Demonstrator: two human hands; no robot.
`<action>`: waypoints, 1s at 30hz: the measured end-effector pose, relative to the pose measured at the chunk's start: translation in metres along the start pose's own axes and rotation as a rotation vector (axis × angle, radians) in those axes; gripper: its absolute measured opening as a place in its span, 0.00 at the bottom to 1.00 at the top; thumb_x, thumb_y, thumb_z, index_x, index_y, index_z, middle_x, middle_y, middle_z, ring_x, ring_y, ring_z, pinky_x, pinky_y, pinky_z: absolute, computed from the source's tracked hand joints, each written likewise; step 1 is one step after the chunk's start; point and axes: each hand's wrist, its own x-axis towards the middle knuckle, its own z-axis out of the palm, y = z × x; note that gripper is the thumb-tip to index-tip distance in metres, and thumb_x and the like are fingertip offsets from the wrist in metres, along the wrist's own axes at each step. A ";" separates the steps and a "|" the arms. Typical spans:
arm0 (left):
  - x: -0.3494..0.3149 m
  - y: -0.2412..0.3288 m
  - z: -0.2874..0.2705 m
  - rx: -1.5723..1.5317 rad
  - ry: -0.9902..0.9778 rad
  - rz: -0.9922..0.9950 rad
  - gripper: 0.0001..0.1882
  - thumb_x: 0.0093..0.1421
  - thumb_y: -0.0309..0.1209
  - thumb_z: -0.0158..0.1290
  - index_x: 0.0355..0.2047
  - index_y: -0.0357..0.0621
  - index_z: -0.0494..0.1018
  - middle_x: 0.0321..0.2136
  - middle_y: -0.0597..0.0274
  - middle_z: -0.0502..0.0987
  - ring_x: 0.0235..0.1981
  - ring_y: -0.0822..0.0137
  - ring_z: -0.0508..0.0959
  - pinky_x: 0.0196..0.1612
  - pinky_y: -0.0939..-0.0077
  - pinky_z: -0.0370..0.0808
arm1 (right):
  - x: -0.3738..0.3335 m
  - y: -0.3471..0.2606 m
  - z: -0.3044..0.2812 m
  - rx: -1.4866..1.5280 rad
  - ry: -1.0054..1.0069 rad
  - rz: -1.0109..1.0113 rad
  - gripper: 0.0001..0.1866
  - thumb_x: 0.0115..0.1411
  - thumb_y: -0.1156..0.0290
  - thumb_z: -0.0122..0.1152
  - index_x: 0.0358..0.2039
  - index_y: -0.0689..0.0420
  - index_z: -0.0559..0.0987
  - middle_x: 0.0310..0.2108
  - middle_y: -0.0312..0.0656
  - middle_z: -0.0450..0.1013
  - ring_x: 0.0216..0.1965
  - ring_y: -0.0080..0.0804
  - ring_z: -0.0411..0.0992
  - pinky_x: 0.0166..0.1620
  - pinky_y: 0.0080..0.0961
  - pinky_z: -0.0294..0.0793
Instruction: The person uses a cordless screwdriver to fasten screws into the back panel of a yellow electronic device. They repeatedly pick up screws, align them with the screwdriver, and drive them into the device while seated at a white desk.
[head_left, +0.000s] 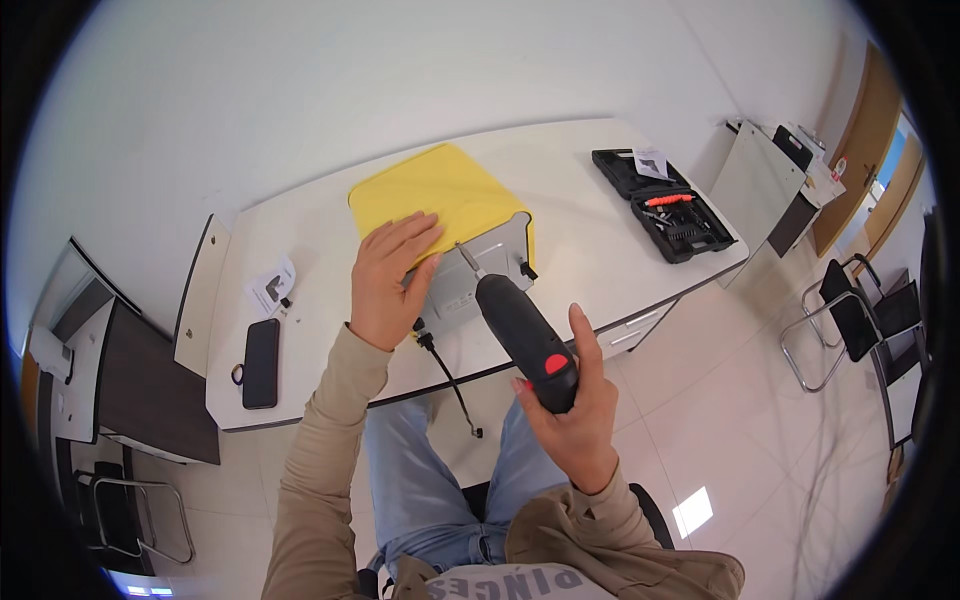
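Observation:
A box-shaped device with a yellow cover point(440, 190) and a grey metal panel point(468, 283) lies on the white desk in front of me. My left hand point(388, 272) rests on the cover's near left part, fingers stretched out flat and the thumb by the panel's edge. In my right hand point(578, 420) is a black cordless screwdriver point(522, 325) with a red round mark. Its slim bit point(468, 257) points away from me, the tip at the seam between cover and panel. Whether the tip sits in a screw is too small to tell.
A black power cord point(447, 373) hangs from the device over the desk's front edge. On the left lie a phone point(261, 364), a dark ring-shaped item point(237, 374) and a paper leaflet point(271, 285). An opened black tool case point(672, 215) stands at the right.

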 end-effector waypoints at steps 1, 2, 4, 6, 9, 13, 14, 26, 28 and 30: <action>0.000 0.000 0.000 0.004 0.004 0.002 0.16 0.59 0.23 0.57 0.48 0.40 0.79 0.52 0.55 0.79 0.57 0.53 0.76 0.62 0.59 0.67 | 0.000 0.000 0.000 -0.005 -0.002 0.001 0.48 0.52 0.78 0.71 0.70 0.65 0.54 0.39 0.54 0.77 0.30 0.47 0.79 0.33 0.34 0.77; 0.000 0.001 -0.001 0.030 0.005 0.016 0.16 0.59 0.22 0.58 0.48 0.41 0.79 0.52 0.55 0.79 0.56 0.53 0.76 0.61 0.58 0.68 | 0.001 -0.001 0.000 -0.010 -0.003 0.001 0.48 0.52 0.78 0.70 0.70 0.65 0.54 0.40 0.55 0.77 0.31 0.47 0.79 0.33 0.34 0.77; 0.001 0.003 0.001 0.079 0.005 0.045 0.17 0.57 0.22 0.59 0.48 0.43 0.79 0.51 0.56 0.79 0.55 0.52 0.77 0.61 0.58 0.69 | 0.003 -0.002 0.001 -0.016 -0.008 0.002 0.47 0.53 0.78 0.70 0.69 0.65 0.54 0.39 0.55 0.77 0.30 0.47 0.79 0.32 0.34 0.77; 0.007 0.012 -0.001 0.106 -0.003 0.074 0.17 0.54 0.21 0.60 0.46 0.44 0.80 0.50 0.57 0.80 0.52 0.52 0.78 0.57 0.58 0.72 | 0.006 -0.005 0.001 -0.016 -0.015 0.003 0.47 0.53 0.77 0.70 0.69 0.65 0.54 0.37 0.54 0.77 0.29 0.47 0.79 0.31 0.34 0.76; 0.012 0.015 0.002 0.118 -0.001 0.127 0.18 0.50 0.20 0.62 0.43 0.45 0.80 0.48 0.58 0.80 0.48 0.53 0.80 0.51 0.60 0.76 | 0.010 -0.010 0.004 -0.050 0.006 0.022 0.48 0.50 0.81 0.70 0.70 0.61 0.57 0.27 0.46 0.76 0.25 0.32 0.76 0.31 0.23 0.74; 0.018 0.016 0.005 0.147 0.015 0.211 0.18 0.47 0.19 0.63 0.40 0.45 0.79 0.46 0.60 0.80 0.44 0.55 0.81 0.44 0.65 0.80 | 0.013 -0.012 0.004 -0.054 0.018 0.008 0.48 0.49 0.81 0.70 0.70 0.60 0.57 0.24 0.45 0.75 0.22 0.32 0.74 0.29 0.22 0.72; 0.018 0.017 0.005 0.158 0.021 0.220 0.18 0.46 0.18 0.63 0.39 0.45 0.79 0.45 0.60 0.81 0.44 0.56 0.82 0.43 0.65 0.80 | 0.013 -0.013 0.003 -0.060 0.014 0.010 0.49 0.49 0.81 0.70 0.70 0.60 0.57 0.24 0.45 0.75 0.22 0.32 0.74 0.29 0.22 0.72; 0.019 0.016 0.003 0.172 0.065 0.338 0.15 0.44 0.18 0.64 0.34 0.44 0.79 0.40 0.64 0.82 0.44 0.58 0.81 0.43 0.64 0.78 | 0.016 -0.020 -0.007 -0.123 -0.025 -0.036 0.49 0.48 0.81 0.71 0.69 0.62 0.57 0.25 0.47 0.76 0.23 0.37 0.77 0.29 0.24 0.73; 0.019 0.022 -0.001 0.184 0.088 0.365 0.15 0.44 0.19 0.64 0.34 0.44 0.79 0.40 0.65 0.81 0.44 0.59 0.81 0.45 0.63 0.76 | 0.011 -0.021 -0.010 -0.111 -0.030 -0.027 0.48 0.48 0.80 0.72 0.69 0.62 0.57 0.26 0.47 0.76 0.24 0.37 0.77 0.30 0.23 0.73; 0.012 0.028 -0.003 0.170 0.084 0.362 0.14 0.44 0.19 0.65 0.33 0.44 0.80 0.38 0.66 0.81 0.43 0.60 0.80 0.46 0.61 0.75 | 0.003 -0.021 -0.015 -0.089 -0.046 0.010 0.48 0.49 0.80 0.72 0.69 0.63 0.58 0.27 0.48 0.77 0.25 0.36 0.78 0.30 0.23 0.73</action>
